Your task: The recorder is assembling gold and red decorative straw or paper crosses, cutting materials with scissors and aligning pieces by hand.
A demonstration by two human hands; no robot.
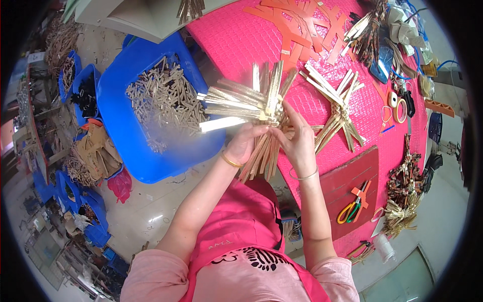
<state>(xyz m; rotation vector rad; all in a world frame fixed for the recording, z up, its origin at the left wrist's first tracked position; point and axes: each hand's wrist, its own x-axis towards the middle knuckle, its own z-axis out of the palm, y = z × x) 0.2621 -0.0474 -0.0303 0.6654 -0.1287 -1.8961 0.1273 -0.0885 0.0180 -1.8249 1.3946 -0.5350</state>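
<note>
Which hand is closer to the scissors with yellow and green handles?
Right. In the picture, the right hand is up and left of the scissors; the left hand is farther left.

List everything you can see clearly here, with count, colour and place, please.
Table cover: 1, pink, centre to right
Held strip bundle: 1, gold, centre
Strip pile: 1, gold, right of bundle
Flat cut pieces: many, orange, mostly top
Mat: 1, maroon, lower right
Scissors: 1, yellow and green handles, on mat
Tape roll: 1, tan, right
Strip stacks: several, brown and gold, right
Large tub: 1, blue, left
Short strips: many, gold, in tub
Small bins: several, blue, left
Plastic bag: 1, pink, left
Loose clutter: uncountable, mixed, edges
Apron: 1, pink, bottom
Shirt: 1, pale pink, under apron
Bracelets: 2, gold and pale, wrists
Left grip: 1, bare, on bundle
Right grip: 1, bare, on bundle
</note>
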